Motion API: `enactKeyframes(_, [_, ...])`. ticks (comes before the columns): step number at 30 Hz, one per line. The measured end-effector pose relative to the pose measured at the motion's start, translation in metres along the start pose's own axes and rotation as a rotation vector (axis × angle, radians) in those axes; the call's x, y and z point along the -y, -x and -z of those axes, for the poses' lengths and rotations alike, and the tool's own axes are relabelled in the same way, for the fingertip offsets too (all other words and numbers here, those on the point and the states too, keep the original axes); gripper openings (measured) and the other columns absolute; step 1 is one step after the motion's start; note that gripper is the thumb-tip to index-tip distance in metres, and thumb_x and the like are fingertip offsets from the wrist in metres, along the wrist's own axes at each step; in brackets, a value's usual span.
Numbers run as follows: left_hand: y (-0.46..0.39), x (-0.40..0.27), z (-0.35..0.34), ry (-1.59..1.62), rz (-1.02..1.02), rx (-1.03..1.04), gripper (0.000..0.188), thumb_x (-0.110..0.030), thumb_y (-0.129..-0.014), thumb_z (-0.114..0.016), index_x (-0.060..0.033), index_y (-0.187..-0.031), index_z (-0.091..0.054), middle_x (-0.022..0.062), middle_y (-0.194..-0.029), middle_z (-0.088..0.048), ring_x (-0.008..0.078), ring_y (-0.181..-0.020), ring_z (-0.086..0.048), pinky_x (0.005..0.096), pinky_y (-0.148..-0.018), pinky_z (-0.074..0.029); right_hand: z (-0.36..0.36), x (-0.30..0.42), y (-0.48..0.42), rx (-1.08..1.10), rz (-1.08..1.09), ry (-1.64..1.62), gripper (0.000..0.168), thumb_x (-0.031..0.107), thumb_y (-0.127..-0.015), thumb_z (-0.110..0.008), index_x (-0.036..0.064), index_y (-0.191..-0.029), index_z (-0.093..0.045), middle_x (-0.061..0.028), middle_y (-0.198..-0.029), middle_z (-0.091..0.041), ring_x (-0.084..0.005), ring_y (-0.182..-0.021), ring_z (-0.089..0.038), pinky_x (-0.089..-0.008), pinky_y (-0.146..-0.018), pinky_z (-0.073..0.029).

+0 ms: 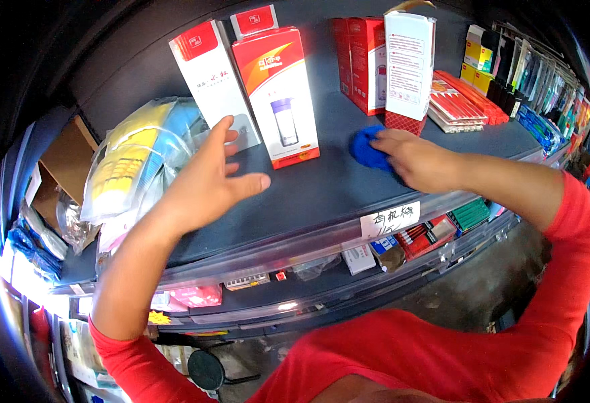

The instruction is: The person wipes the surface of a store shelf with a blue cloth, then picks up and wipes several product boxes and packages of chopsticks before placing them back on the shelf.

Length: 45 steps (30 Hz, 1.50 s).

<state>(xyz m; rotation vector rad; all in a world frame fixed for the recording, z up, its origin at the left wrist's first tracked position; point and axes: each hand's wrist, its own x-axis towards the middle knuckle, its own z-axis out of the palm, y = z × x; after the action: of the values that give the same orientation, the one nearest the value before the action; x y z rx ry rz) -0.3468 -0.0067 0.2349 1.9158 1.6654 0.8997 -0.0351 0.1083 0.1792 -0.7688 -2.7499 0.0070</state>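
Note:
My right hand (416, 158) presses a blue cloth (368, 148) onto the dark shelf surface (320, 194). Just behind the cloth, a white box with a red base (407, 70) stands upright. My left hand (219, 174) hovers over the shelf with fingers spread and nothing in it. Beyond those fingers, a white and red box (214, 75) leans, its lower part partly behind the hand. Right beside it is a red and white tumbler box (280, 101) that pictures a purple-lidded cup.
Clear bags of yellow and blue goods (133, 146) lie at left. Behind the white box stands a red box (358, 65); red packets (459, 103) lie to its right. A paper label with handwriting (391, 219) sits on the shelf's front edge. Lower shelves hold boxed goods (428, 234).

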Motion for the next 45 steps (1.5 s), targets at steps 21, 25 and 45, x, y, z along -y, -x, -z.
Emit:
enactKeyframes(21, [-0.103, 0.013, -0.045, 0.073, -0.249, 0.122, 0.058, 0.004, -0.065, -0.070, 0.0003, -0.119, -0.050, 0.0112, -0.109, -0.060, 0.0215, -0.103, -0.057, 0.0329, -0.091, -0.044, 0.026, 0.000, -0.110, 0.038, -0.197, -1.118, 0.071, 0.020, -0.073, -0.076, 0.002, -0.130, -0.037, -0.0131, -0.116, -0.055, -0.0222, -0.101, -0.058, -0.0345, -0.079, -0.050])
enactKeyframes(25, [-0.131, 0.011, -0.067, 0.154, -0.368, 0.158, 0.072, 0.002, -0.060, -0.074, 0.0044, -0.123, -0.040, 0.0166, -0.110, -0.057, 0.0269, -0.105, -0.057, 0.0342, -0.092, -0.046, 0.039, -0.012, -0.093, 0.036, -0.293, -1.141, 0.057, 0.011, -0.078, -0.069, 0.002, -0.127, -0.042, -0.0131, -0.118, -0.056, -0.0241, -0.109, -0.055, -0.0382, -0.090, -0.046])
enactKeyframes(45, [-0.197, 0.012, -0.077, -0.351, -0.128, -0.058, 0.039, -0.021, -0.069, -0.078, -0.0013, -0.100, -0.066, 0.0208, -0.097, -0.066, 0.0312, -0.092, -0.064, 0.0384, -0.081, -0.048, 0.007, -0.038, -0.140, -0.382, -0.595, -0.789, 0.043, 0.016, -0.076, -0.057, -0.018, -0.102, -0.053, -0.0317, -0.098, -0.059, -0.0374, -0.093, -0.062, -0.0430, -0.073, -0.051])
